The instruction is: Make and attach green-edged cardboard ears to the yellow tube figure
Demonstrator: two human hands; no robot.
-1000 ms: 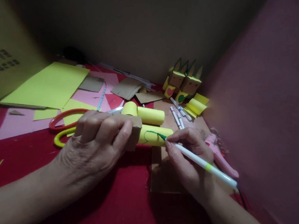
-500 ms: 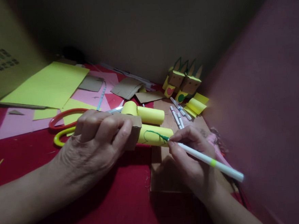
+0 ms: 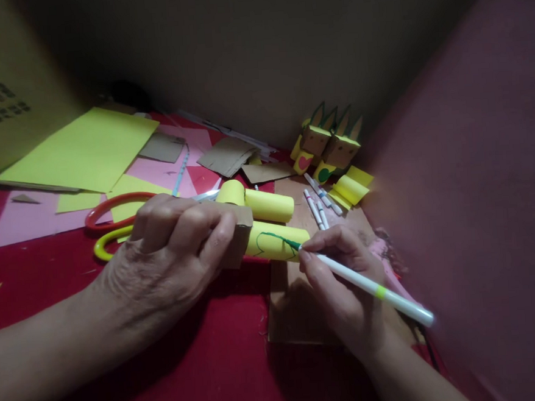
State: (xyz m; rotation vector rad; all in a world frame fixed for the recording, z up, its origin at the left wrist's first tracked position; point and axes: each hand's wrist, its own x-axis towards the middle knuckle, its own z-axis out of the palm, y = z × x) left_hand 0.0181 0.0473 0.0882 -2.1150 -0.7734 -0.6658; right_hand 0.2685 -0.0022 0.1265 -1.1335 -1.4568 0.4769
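My left hand [image 3: 166, 262] is wrapped round a small cardboard box [image 3: 244, 229] from which yellow paper rolls stick out. On the nearer roll [image 3: 274, 240] a curved green outline is drawn. Pinched in my right hand [image 3: 342, 287] is a white marker [image 3: 369, 285] with a lime band, its green tip at the right end of the line on that roll. A second yellow roll [image 3: 272, 205] lies just behind. Scissors with red and yellow handles [image 3: 116, 202] lie partly hidden behind my left hand.
Yellow sheets [image 3: 85, 149], pink paper [image 3: 26, 220] and cardboard scraps [image 3: 228, 156] lie at the left and back. Several white markers [image 3: 314, 209] rest on a cardboard piece [image 3: 293, 308]. Two box-headed paper figures [image 3: 321, 151] stand behind them, near the pink wall [image 3: 477, 180].
The marker and my right hand have shifted very slightly left. My left hand's hold on the box looks the same, and the green outline is nearly unchanged.
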